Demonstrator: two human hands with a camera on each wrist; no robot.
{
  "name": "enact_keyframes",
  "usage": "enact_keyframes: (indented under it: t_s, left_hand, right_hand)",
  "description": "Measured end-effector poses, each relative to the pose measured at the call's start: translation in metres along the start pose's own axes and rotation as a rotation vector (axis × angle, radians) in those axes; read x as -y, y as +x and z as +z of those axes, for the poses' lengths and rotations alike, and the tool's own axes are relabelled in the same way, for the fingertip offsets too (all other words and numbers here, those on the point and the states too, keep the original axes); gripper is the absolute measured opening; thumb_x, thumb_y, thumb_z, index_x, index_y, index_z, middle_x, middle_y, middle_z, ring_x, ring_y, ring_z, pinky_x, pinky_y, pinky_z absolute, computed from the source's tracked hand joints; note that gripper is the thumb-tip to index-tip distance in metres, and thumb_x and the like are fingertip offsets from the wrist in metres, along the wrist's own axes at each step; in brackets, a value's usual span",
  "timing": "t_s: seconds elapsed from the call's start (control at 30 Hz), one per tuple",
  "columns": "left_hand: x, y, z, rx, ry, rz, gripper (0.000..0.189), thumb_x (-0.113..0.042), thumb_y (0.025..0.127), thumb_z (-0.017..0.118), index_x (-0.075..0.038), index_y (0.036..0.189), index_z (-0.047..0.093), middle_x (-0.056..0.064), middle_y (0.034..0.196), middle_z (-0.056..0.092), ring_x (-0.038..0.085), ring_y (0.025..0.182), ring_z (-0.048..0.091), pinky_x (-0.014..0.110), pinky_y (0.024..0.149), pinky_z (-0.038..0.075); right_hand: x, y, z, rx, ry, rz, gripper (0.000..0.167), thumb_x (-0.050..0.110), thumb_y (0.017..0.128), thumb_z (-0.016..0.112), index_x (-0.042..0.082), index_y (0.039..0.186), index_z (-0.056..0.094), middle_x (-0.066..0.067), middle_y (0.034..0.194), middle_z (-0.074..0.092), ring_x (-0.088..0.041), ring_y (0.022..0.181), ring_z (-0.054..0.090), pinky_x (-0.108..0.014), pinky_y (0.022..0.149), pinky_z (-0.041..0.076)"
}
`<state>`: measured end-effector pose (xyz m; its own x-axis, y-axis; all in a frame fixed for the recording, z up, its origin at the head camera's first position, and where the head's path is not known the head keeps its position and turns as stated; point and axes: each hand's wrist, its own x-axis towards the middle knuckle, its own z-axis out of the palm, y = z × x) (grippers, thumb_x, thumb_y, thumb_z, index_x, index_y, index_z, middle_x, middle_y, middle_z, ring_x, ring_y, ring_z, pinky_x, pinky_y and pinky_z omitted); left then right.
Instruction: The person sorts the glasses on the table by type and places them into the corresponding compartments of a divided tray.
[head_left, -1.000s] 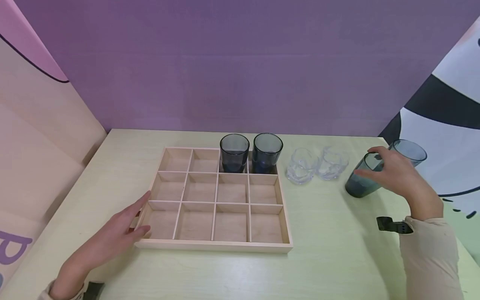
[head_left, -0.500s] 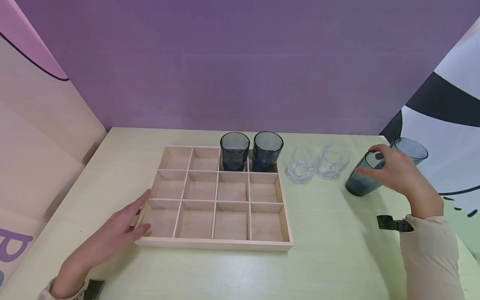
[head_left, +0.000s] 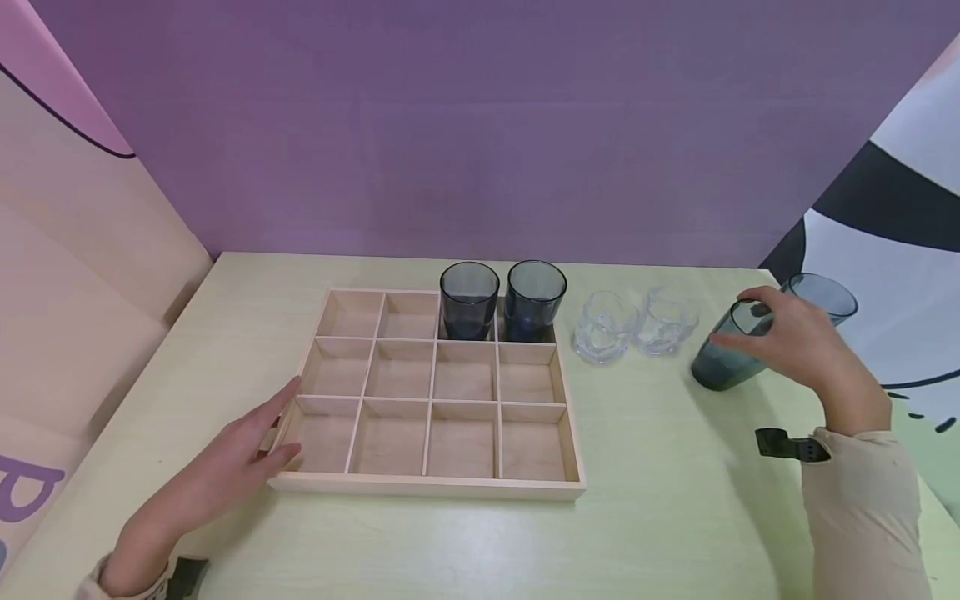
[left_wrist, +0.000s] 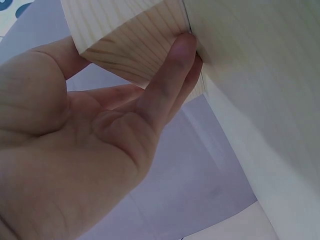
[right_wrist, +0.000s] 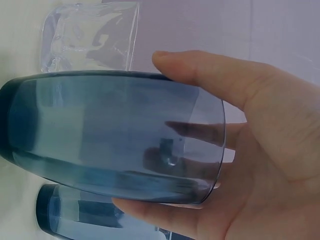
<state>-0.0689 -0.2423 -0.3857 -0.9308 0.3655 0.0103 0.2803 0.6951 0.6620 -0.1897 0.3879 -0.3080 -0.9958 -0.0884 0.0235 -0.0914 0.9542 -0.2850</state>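
My right hand (head_left: pixel 802 342) holds a blue-grey drinking glass (head_left: pixel 722 364) near its rim, at the right of the table. In the right wrist view the thumb lies along one side of that glass (right_wrist: pixel 100 125), and fingers show through it. A second blue-grey glass (head_left: pixel 825 293) stands behind the hand, partly hidden. At the left, my left hand (head_left: pixel 225 467) grips the front left corner of a wooden compartment box (head_left: pixel 427 487). The left wrist view has its fingers against the outer side of the box (left_wrist: pixel 130 45). Two dark glasses (head_left: pixel 469 308) stand upright in the back right compartments.
Two clear glasses (head_left: pixel 602 329) stand close together between the box and my right hand. The pale table (head_left: pixel 660 517) ends at a purple backdrop (head_left: pixel 480 133), with printed panels at both sides.
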Motion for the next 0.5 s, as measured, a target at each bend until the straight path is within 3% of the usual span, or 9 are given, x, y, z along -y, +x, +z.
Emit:
enact_keyframes:
  t_s: [0.33, 0.5]
  left_hand:
    - [0.0024, 0.002, -0.0005, -0.008, 0.015, 0.03, 0.078, -0.013, 0.099, 0.062, -0.003, 0.159, 0.014, 0.024, 0.156, 0.031, 0.042, 0.122, 0.053, 0.035, 0.08, 0.051]
    - [0.0039, 0.0022, 0.001, 0.008, -0.001, 0.019, 0.078, -0.013, 0.099, 0.062, -0.004, 0.16, 0.013, 0.024, 0.156, 0.031, 0.044, 0.124, 0.052, 0.035, 0.08, 0.052]
  right_hand:
    - [0.0037, -0.0035, -0.0021, 0.004, -0.02, -0.012, 0.082, 0.05, 0.086, 0.074, -0.005, 0.139, 0.043, -0.035, 0.12, 0.054, -0.044, 0.095, 0.057, -0.065, 0.08, 0.043]
    - [0.0081, -0.0078, -0.0001, -0.014, -0.014, -0.006, 0.083, 0.053, 0.086, 0.073, -0.004, 0.139, 0.044, -0.034, 0.118, 0.056, -0.048, 0.101, 0.054, -0.066, 0.082, 0.042]
